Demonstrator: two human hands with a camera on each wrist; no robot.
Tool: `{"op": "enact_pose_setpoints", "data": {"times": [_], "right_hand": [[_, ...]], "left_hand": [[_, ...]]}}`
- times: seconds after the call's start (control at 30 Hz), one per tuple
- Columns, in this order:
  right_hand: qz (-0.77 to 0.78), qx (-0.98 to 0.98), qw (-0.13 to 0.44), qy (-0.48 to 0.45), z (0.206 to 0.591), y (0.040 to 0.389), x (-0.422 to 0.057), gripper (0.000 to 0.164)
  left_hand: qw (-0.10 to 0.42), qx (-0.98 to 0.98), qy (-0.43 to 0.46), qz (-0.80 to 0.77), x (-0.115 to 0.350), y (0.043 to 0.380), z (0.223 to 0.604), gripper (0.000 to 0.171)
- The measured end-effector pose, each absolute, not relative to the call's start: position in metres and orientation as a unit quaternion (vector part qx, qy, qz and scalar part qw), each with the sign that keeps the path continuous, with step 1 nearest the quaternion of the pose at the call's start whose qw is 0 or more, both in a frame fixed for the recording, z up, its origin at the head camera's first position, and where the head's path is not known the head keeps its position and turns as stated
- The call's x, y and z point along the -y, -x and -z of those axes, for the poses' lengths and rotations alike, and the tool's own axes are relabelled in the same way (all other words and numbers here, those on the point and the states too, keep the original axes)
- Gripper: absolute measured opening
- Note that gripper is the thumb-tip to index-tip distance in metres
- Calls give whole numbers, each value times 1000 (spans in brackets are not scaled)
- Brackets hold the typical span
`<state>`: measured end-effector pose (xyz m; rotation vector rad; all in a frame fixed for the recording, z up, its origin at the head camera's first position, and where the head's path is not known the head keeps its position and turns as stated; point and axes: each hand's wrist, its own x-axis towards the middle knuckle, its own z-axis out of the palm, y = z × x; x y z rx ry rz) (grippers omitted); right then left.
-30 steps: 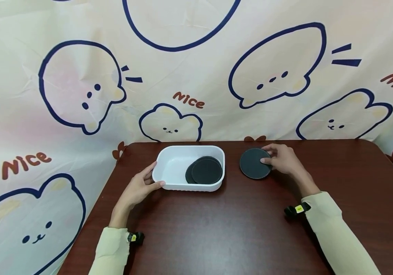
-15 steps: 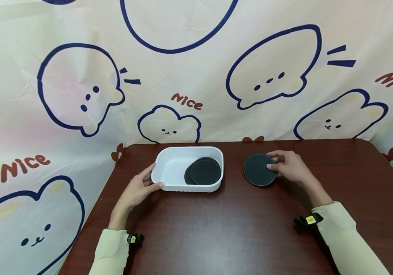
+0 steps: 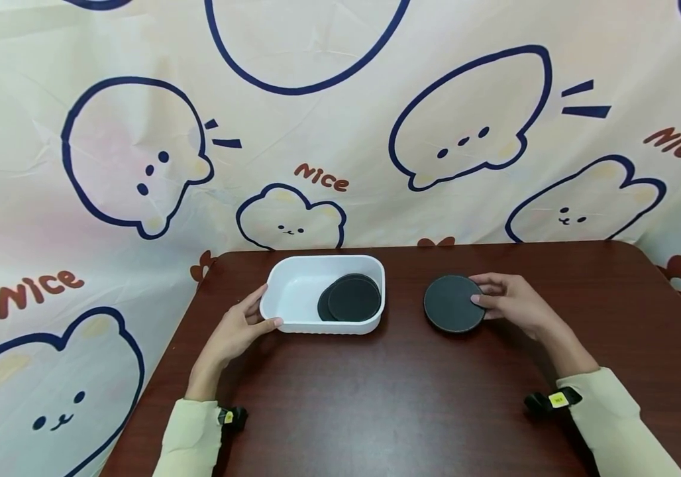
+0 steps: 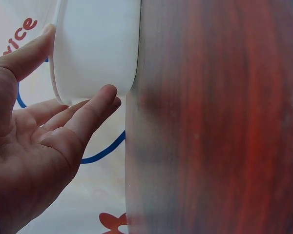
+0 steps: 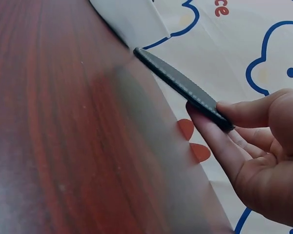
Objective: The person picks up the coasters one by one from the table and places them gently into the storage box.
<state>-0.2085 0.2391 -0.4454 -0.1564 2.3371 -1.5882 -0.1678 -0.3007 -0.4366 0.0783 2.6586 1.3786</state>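
Observation:
A white rectangular tub [image 3: 293, 291] with rounded corners stands on the table. My left hand [image 3: 238, 334] grips its left end, the thumb at the front corner and the fingers along the side. In the left wrist view, the thumb lies at the rim of the tub [image 4: 97, 44] and the fingers touch its end. Inside, at the right, black round coasters [image 3: 354, 298] overlap; how many are stacked is hidden. To the right of the tub, my right hand [image 3: 513, 305] pinches another black coaster [image 3: 451, 305] by its right edge. The right wrist view shows this coaster [image 5: 178, 83] edge-on, with stitching, raised off the table.
The dark brown wooden table [image 3: 364, 397] extends in front of the tub and to the right. Behind it hangs a pale cloth [image 3: 376, 218] with cartoon bear prints. A small black device [image 3: 552, 401] sits at the right wrist, another [image 3: 233, 417] at the left.
My right hand has drawn the held coaster a little toward me and slightly to the right. The left hand keeps its grip on the tub, which stays in place.

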Motion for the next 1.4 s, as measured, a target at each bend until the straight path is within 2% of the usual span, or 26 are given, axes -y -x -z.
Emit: {"op": "enact_pose_setpoints", "data": {"times": [0.53,1.4], "right_hand": [[640,-740,203,32,451,190,-234,66],[690,-697,191,42,441,197,-217,65]], "left_hand": [[73,-885,-28,-460,300,167,436,93],[77,-881,-29,-467,301,168,437,93]]}}
